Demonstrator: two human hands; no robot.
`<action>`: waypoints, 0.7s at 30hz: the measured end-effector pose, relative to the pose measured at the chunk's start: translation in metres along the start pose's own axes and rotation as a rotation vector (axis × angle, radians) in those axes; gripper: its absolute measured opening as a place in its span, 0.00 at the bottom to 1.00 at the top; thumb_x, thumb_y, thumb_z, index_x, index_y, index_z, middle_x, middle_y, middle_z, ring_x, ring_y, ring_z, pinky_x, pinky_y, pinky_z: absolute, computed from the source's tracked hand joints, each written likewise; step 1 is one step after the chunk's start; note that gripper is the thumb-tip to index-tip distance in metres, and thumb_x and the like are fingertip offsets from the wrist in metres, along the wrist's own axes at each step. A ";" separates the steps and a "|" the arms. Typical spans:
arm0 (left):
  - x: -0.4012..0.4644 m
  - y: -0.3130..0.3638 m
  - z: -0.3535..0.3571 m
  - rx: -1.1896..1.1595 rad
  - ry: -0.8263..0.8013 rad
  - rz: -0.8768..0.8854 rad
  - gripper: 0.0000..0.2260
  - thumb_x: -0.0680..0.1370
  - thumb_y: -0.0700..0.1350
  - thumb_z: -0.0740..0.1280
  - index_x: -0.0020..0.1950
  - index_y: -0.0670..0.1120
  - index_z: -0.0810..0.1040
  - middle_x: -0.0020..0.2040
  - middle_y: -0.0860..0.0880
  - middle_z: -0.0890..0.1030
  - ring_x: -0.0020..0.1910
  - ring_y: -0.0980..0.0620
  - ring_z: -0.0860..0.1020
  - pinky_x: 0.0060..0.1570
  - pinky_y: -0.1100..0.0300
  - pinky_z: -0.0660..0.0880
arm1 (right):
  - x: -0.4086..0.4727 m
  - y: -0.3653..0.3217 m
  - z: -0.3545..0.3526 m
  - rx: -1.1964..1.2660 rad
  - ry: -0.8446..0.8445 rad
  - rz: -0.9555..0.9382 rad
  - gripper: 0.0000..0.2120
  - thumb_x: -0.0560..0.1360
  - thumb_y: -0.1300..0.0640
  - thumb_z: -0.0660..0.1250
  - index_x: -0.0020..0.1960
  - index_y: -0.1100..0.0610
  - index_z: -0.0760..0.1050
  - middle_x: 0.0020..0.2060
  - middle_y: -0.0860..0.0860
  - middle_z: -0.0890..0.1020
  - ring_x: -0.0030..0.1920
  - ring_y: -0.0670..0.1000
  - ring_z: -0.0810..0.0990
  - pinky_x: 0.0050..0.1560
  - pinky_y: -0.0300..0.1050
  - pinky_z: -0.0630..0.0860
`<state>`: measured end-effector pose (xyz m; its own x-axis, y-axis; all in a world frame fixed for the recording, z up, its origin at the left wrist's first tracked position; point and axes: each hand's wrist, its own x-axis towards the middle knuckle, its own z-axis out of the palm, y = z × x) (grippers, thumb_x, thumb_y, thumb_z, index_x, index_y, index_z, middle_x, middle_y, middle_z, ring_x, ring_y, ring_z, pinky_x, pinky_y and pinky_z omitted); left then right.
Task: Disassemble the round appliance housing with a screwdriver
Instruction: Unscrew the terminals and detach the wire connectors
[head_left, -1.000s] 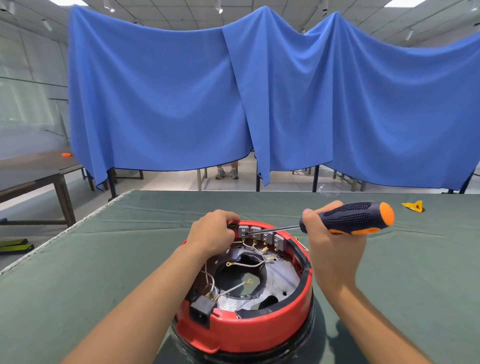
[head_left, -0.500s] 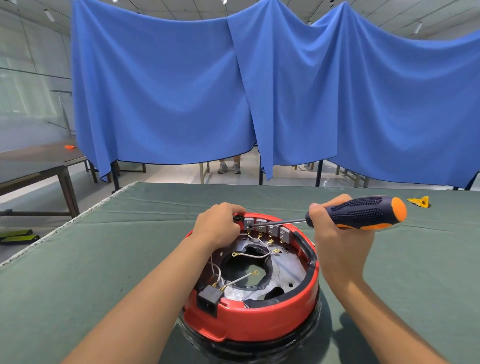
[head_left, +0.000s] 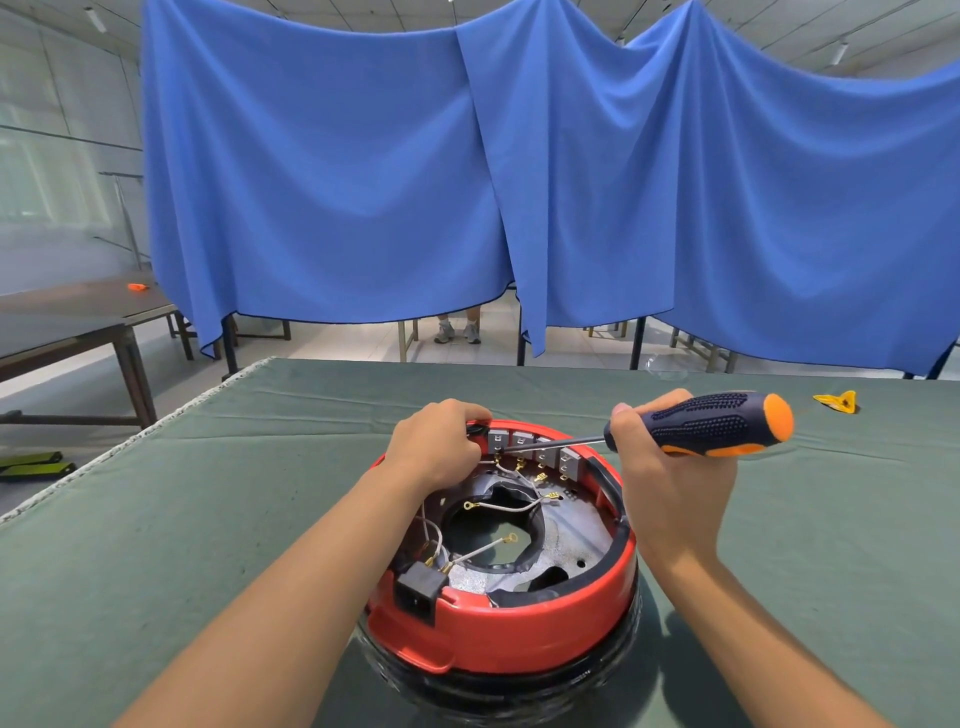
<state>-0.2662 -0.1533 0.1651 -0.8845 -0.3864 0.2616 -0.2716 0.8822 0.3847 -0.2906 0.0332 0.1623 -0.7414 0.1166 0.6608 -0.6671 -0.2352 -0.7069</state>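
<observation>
A round red appliance housing (head_left: 524, 639) stands upside down on the green table, its open underside showing a metal plate, loose white wires and a row of grey terminal blocks (head_left: 540, 452) at the far rim. My left hand (head_left: 436, 449) grips the far left rim beside those blocks. My right hand (head_left: 670, 478) holds a screwdriver (head_left: 706, 426) with a dark blue and orange handle. Its shaft lies nearly level, pointing left, with the tip at the leftmost terminal block close to my left fingers.
A small yellow piece (head_left: 836, 401) lies on the green table cloth (head_left: 156, 545) at the far right. A blue curtain (head_left: 519, 182) hangs behind the table. A dark side table (head_left: 78, 322) stands at the left, beyond the table's left edge.
The view has tilted a little, so housing and hands sit slightly lower right. The screwdriver tip stays at the terminal blocks and both hands keep their holds.
</observation>
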 end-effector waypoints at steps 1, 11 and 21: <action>0.000 0.000 0.000 -0.002 0.000 0.002 0.23 0.72 0.39 0.61 0.64 0.58 0.74 0.60 0.52 0.79 0.57 0.48 0.76 0.53 0.53 0.73 | 0.000 0.000 0.000 -0.011 -0.003 0.001 0.09 0.67 0.60 0.67 0.31 0.56 0.69 0.22 0.41 0.73 0.25 0.39 0.72 0.30 0.27 0.68; -0.001 0.001 -0.001 0.020 -0.012 0.017 0.24 0.72 0.39 0.60 0.66 0.58 0.73 0.61 0.52 0.79 0.58 0.48 0.76 0.51 0.54 0.73 | 0.012 -0.004 0.004 -0.137 -0.054 0.055 0.12 0.65 0.59 0.65 0.30 0.55 0.62 0.20 0.42 0.67 0.23 0.42 0.65 0.26 0.31 0.64; -0.001 -0.001 -0.002 -0.003 -0.014 0.047 0.23 0.73 0.39 0.60 0.65 0.58 0.73 0.59 0.52 0.80 0.56 0.49 0.76 0.46 0.58 0.69 | 0.069 -0.008 0.033 -0.371 -0.039 0.207 0.11 0.63 0.55 0.63 0.26 0.54 0.63 0.19 0.45 0.66 0.22 0.46 0.63 0.29 0.41 0.62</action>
<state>-0.2641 -0.1544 0.1658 -0.9017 -0.3402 0.2668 -0.2282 0.8987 0.3747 -0.3344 0.0110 0.2221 -0.8640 0.0653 0.4992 -0.4905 0.1147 -0.8639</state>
